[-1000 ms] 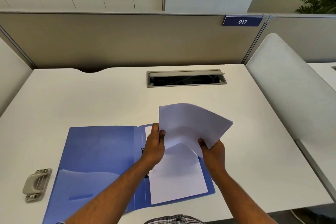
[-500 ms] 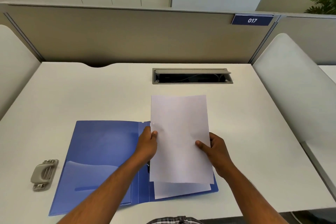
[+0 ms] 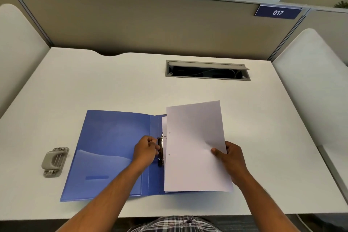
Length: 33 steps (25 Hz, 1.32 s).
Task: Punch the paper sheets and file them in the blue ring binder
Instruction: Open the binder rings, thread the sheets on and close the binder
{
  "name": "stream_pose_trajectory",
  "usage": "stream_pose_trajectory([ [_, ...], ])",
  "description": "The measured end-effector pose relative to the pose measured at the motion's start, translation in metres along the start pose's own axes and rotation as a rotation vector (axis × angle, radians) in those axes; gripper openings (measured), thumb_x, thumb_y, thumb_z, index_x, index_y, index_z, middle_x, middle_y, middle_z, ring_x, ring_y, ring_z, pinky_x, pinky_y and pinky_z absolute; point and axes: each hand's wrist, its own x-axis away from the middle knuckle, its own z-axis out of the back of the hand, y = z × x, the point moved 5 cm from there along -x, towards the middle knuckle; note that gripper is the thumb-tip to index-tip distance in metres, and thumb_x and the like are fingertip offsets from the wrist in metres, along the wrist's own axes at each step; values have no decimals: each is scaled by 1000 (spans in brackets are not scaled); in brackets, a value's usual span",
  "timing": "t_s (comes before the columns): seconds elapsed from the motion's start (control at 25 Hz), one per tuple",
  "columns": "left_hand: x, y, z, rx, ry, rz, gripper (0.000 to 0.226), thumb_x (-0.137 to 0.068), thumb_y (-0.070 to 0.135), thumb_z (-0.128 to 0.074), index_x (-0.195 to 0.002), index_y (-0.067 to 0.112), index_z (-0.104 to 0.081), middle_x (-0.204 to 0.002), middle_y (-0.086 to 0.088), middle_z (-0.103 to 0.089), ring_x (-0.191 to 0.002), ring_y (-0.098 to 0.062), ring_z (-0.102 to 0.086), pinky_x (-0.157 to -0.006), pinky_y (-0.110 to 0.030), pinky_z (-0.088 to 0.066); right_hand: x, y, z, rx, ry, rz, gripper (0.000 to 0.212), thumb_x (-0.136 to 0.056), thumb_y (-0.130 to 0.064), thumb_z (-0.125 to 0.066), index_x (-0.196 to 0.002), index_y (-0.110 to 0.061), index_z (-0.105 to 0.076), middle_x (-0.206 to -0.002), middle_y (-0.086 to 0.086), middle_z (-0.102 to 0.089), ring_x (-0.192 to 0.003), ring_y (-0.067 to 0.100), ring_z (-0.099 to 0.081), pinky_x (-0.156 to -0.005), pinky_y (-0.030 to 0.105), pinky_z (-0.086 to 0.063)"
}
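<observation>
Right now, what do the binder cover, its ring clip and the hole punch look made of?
Blue ring binder: likely thin plastic, semi-gloss; soft sheen and a see-through inner pocket.
Ring clip: metal, polished; dark mirror-like glints.
Hole punch: grey-beige moulded body, probably plastic or painted metal, matte; small metal-looking fittings at both ends.

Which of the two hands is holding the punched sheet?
The right hand, gripping the punched sheet at its right edge. The left hand is at the binder's metal ring clip instead.

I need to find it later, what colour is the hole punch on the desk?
Beige-grey hole punch, clearest in the head view, left of the binder.
</observation>
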Motion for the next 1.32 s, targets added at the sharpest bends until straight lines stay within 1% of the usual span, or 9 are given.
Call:
stream_pose_trajectory([
  [0.12,-4,-5,3,-9,4,2,12,-99,15,-52,-93,19,-61,-88,-6,-72,-73,-19,-67,-68,-30,-57,2,4,4,25,2,-14,20,-84,-11,-79,-102,-19,-77,-89,-1,-80,-80,27,-76,-73,41,-61],
  [0.24,-11,-1,1,-80,17,-57,13,-95,13,-55,-90,22,-62,-88,-2,-70,-79,-22,-68,-71,-33,-58,1,6,0,64,-3,-20,20,-84,-13,-79,-103,-20,-77,-90,-2,-80,-80,26,-76,-75,43,-62],
  [0.4,-18,13,-7,-165,36,-153,14,-93,11,-56,-97,18,-67,-90,3,-65,-81,-14,-60,-61,-17,-45,-4,6,-11,152,-2,-16,22,-83,-22,-80,-104,-20,-76,-93,-1,-79,-82,25,-75,-78,44,-62],
  [0.56,-29,19,-17,-227,12,-169,14,-92,14,-61,-103,14,-70,-94,4,-64,-85,-12,-58,-65,-14,-42,-8,4,-18,192,17,-2,28,-82,-29,-79,-107,-18,-75,-98,1,-78,-85,25,-74,-79,41,-61],
  [0.64,-35,18,-18,-231,19,-157,11,-90,16,-65,-98,13,-71,-89,2,-65,-81,-12,-59,-68,-17,-44,-9,3,-19,201,20,1,25,-84,-26,-79,-107,-17,-74,-99,1,-77,-87,25,-73,-78,39,-60],
  [0.72,-39,18,-16,-233,21,-143,4,-89,17,-68,-90,14,-71,-79,3,-64,-77,-13,-59,-61,-18,-43,-9,1,-21,210,16,8,24,-86,-24,-78,-108,-16,-74,-99,1,-77,-87,24,-73,-74,34,-58],
  [0.88,-45,13,-15,-221,10,-99,12,-87,19,-72,-76,13,-69,-69,4,-62,-66,-11,-57,-56,-19,-44,-5,-5,-25,226,25,22,25,-87,-19,-77,-110,-14,-74,-100,2,-77,-87,23,-73,-71,28,-51],
  [1.16,-47,13,-18,-148,-6,-48,13,-86,19,-72,-77,10,-73,-76,1,-67,-70,-11,-60,-57,-19,-46,-8,-8,-23,237,31,-4,25,-87,-22,-77,-111,-15,-73,-102,2,-77,-89,23,-72,-73,30,-54],
  [1.32,-46,9,-16,-113,-19,-49,16,-87,15,-71,-72,19,-70,-78,4,-67,-75,-12,-61,-57,-18,-45,-9,-8,-23,255,41,-21,27,-86,-22,-77,-112,-16,-73,-103,2,-77,-90,24,-72,-81,38,-60],
])
